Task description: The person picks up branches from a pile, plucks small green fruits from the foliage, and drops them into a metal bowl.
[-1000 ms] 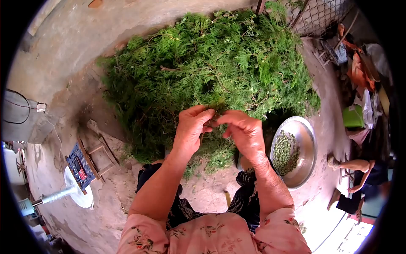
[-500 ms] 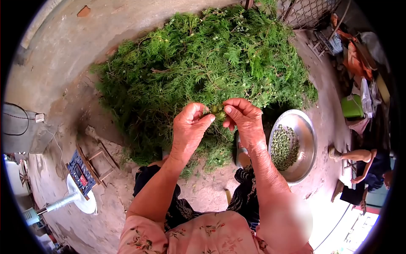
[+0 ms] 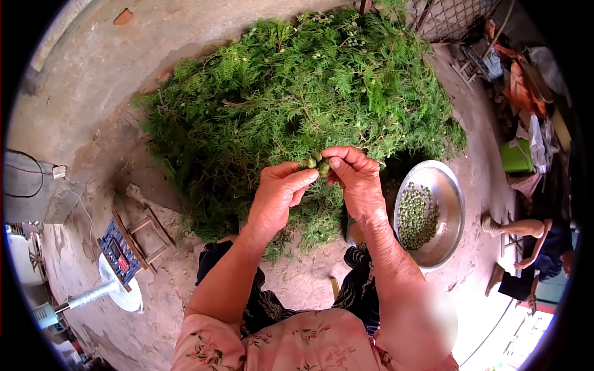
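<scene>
A small cluster of round green cones [image 3: 311,163] sits between my two hands, in front of the branches. My left hand [image 3: 279,193] pinches it from the left with thumb and forefinger. From the other side, the thumb and forefinger of my right hand [image 3: 357,180] close on the same cluster. Any stem between them is hidden by the fingers. Just beyond both hands lies a large heap of feathery evergreen branches [image 3: 260,111]. To the right of my right hand stands a metal basin [image 3: 450,213] with many small green cones [image 3: 416,216] in it.
A small stool with a woven blue seat [image 3: 120,253] lies at the left, near a white round base [image 3: 127,298]. At the far right a person's leg [image 3: 523,227] reaches in. Bags and a green container [image 3: 516,154] are piled at the upper right.
My left hand has turned slightly, its thumb now lying flatter beneath the cones. The cones show more clearly between the fingertips. My right hand has shifted slightly left.
</scene>
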A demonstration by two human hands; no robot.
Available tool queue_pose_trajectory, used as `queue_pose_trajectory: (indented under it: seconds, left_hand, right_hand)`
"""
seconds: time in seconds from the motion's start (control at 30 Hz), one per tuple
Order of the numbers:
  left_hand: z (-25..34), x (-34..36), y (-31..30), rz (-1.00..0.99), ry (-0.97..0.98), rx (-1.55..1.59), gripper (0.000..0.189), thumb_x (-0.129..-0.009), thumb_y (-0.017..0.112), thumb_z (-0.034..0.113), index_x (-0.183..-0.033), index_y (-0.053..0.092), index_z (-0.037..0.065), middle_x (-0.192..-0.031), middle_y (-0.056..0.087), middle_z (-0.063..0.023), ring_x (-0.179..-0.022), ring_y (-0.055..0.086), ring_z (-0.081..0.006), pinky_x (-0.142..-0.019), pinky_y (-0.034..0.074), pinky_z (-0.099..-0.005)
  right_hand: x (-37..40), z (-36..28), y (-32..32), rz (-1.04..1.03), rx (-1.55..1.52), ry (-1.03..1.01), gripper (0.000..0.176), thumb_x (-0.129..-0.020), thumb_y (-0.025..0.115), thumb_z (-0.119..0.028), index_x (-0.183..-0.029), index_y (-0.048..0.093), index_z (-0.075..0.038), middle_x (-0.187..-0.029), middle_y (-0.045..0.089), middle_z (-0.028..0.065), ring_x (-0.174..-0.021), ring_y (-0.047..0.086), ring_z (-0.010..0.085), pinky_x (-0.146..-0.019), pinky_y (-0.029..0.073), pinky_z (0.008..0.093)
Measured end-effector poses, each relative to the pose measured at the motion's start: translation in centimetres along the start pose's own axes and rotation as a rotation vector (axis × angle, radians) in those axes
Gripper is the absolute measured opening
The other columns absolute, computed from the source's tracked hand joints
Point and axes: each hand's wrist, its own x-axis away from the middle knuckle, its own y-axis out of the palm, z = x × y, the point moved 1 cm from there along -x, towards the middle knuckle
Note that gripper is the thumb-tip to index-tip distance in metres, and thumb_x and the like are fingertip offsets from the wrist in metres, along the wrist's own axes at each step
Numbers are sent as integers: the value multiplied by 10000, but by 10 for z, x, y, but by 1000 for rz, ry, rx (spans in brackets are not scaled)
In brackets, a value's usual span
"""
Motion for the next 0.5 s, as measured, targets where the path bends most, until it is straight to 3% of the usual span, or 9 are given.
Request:
queue_pose_trajectory:
  seconds: [0.2,0.5]
  left_hand:
    - [3,3,18,43,115,34,93,-772,649,52,-845,638,-4,-644,561,12,-483,383,-20,-411,252,-173]
    - [-2,3,16,40,150,14,131,-754,664,64,-872,658,7,-671,598,9,-522,424,-17,-436,271,-179]
  right_hand:
    - [0,3,0,4,-509,260,130,-874,535,-110,-934,598,-14,-730,579,30,-604,521,110,-529,435,233]
    - [4,4,-2,-3,-602,283,150,-905,482,-153,-940,544,-21,-773,568,48,-614,518,121,-512,414,244]
